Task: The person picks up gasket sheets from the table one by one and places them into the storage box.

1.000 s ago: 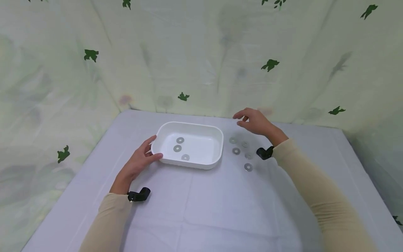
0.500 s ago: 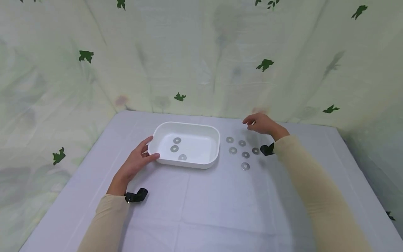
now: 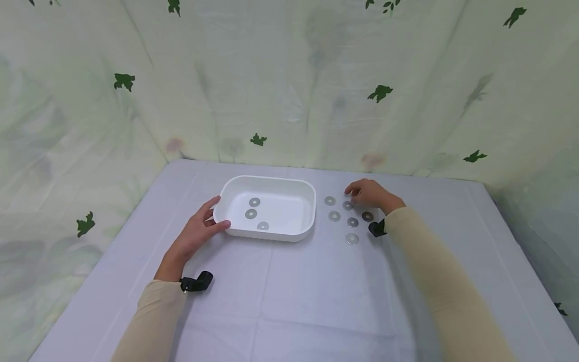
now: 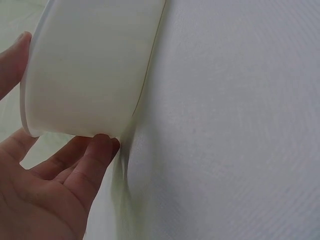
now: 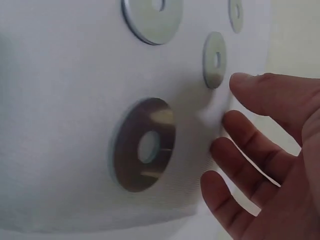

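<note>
My left hand holds the left end of a white tray in the head view. In the left wrist view, the thumb lies at the rim and the other fingers touch the side wall. Inside the tray, toward its left, lie three flat metal washers. Several more washers are spread on the cloth right of the tray. Over the far ones hovers my right hand, fingers loosely bent. Its thumb is close to a washer in the right wrist view, with nothing visibly held.
A white cloth covers the table. Behind it hangs a pale curtain with green leaf shapes, meeting the far edge. A black wrist camera on the right arm sits beside the rightmost washer.
My right hand moved right, then came down nearer to the washers. A washer near the right wrist came into view. My left hand stays on the tray; the head view shifted slightly.
</note>
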`<state>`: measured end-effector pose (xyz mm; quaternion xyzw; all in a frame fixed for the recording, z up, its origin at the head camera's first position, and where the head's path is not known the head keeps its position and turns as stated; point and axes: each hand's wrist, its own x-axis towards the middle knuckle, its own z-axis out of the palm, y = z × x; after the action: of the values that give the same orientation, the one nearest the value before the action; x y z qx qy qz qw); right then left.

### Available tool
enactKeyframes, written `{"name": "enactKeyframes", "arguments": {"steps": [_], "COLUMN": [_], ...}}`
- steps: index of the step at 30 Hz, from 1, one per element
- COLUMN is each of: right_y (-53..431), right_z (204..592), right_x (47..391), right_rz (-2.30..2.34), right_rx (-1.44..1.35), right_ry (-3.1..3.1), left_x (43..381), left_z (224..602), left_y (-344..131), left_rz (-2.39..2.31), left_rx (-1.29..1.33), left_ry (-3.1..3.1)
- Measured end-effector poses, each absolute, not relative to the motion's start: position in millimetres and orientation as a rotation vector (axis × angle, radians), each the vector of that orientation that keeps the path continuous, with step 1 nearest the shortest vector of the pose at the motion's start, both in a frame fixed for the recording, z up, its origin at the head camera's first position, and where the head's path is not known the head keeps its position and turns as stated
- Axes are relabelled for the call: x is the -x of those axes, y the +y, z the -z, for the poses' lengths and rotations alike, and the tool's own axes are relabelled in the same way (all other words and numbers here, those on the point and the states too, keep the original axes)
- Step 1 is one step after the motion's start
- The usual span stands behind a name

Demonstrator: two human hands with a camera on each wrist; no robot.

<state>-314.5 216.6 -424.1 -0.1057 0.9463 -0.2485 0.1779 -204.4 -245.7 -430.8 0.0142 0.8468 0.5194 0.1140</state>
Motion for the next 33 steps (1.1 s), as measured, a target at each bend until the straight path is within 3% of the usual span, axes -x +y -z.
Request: {"name": "enactKeyframes", "arguments": {"steps": [19,33], "right_y": [215,214], "right_z": [432,433], "right_x": [305,303], "right_rz": [0.538,0.693], "right_rx": [0.475,0.392], "right_ry": [2.751,2.653], "left_x": [204,203], "left_z": [434,430], "left_y": [-245,-244], "left_rz": [-1.521,-1.541], "left_rx": [-0.035,-0.028], "left_ry": [2.491,2.461]}}
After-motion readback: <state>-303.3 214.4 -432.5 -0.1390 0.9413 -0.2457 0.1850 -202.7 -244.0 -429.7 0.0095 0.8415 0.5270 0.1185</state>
